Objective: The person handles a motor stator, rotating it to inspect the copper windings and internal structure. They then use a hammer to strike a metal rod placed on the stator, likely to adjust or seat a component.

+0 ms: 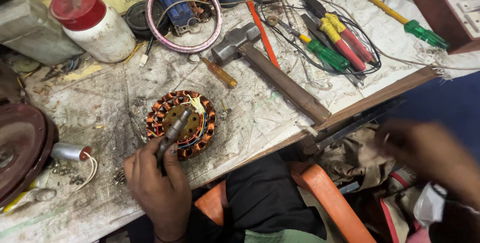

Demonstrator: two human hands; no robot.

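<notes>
Gripped in the left hand (pixel 159 182) is the shaft (pixel 172 134) of the copper winding (pixel 181 123); right hand (pixel 425 155) blurred, grip unclear. Shaft should be held steady.

The left hand (pixel 157 185) is seen at the lower left, back upward, with the wrist running down out of view. Its fingers (pixel 145 160) are curled in a closed grip and the thumb (pixel 173 160) is laid forward, pointing up. The right hand (pixel 425 155) is held low at the right, blurred, fingers bent loosely; whether anything is gripped cannot be told.
</notes>
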